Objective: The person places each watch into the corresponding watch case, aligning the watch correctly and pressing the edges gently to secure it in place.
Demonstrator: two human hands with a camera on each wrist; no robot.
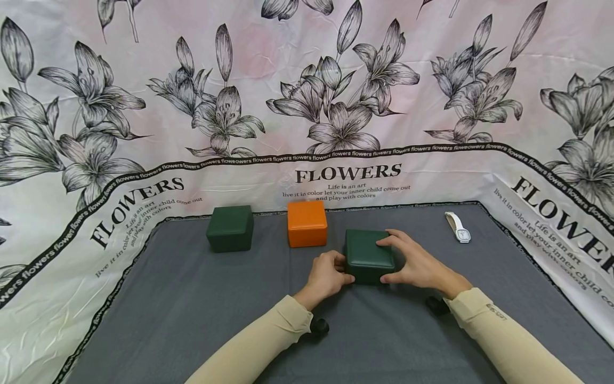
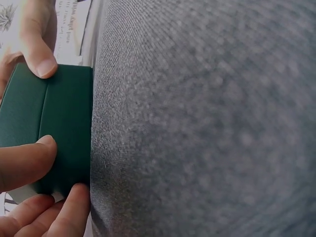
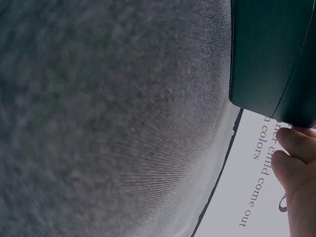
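Note:
A dark green lidded box sits on the grey cloth, held between my two hands. My left hand grips its left side, the thumb on the front face and the other fingers around the corner. On the opposite side my right hand grips the box, with its thumb at the front right corner and fingertips over the lid's edge. The left wrist view shows the seam between lid and base on the green box, which looks closed. In the right wrist view, part of my right hand touches the box's side.
Behind and to the left stands an orange box, with another green box farther left. A white wristwatch lies at the back right. Flower-printed cloth rises behind the grey cloth and along its sides.

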